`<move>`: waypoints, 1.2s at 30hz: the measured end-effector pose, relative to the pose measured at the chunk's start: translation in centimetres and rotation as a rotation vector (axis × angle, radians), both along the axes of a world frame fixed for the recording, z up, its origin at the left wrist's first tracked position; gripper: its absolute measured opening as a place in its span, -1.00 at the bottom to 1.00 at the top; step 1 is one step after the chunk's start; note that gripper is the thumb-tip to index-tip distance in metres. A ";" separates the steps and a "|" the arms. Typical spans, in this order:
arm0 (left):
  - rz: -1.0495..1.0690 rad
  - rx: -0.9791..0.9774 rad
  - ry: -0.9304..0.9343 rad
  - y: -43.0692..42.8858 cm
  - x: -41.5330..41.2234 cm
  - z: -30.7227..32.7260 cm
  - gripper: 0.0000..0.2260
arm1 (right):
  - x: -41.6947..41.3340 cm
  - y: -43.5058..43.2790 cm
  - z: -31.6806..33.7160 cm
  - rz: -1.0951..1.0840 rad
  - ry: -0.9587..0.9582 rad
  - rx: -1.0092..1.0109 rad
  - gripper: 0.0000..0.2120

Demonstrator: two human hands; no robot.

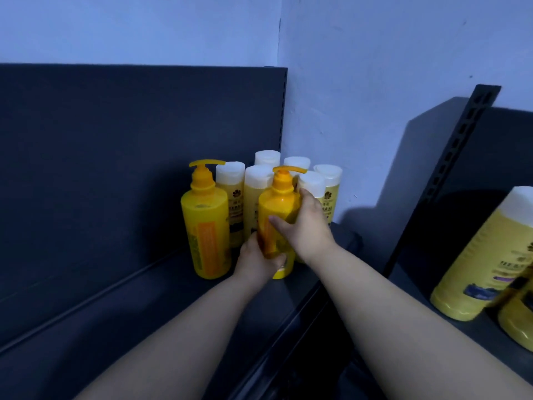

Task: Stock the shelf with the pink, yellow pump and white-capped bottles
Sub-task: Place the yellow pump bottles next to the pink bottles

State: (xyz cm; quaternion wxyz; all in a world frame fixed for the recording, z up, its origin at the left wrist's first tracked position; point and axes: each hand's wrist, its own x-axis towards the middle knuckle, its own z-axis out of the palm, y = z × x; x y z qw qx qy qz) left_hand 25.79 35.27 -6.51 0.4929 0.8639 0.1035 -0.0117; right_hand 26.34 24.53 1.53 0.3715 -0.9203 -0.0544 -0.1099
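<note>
Capped bottles (258,180) stand behind pump bottles (205,223) (on shelf (86,327)).

held pump bottle (278,209): bright yellow body, orange pump head, orange label panel by the fingers (305,197). second pump bottle (206,226) left of the fingers: same yellow and orange. white-capped bottles (258,192) behind the fingers: pale yellow, white caps, dark flower logo. shelf (115,298) dark grey-blue, wall (375,82) pale blue. large bottle (476,264) far right of the fingers: yellow, white cap, purple-blue label patch.
</note>
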 end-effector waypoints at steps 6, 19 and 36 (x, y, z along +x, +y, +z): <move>0.072 0.060 -0.015 -0.9 1.6 -0.5 -0.21 | 1.0 1.9 -0.2 -0.112 0.028 -0.158 -0.14; 0.058 0.113 0.008 -0.8 0.3 1.0 -0.13 | 0.3 0.5 -0.1 0.012 -0.032 -0.242 -0.26; -0.300 0.022 0.006 3.2 0.8 1.0 -0.15 | 0.8 -3.0 -0.7 0.334 0.181 0.089 -0.03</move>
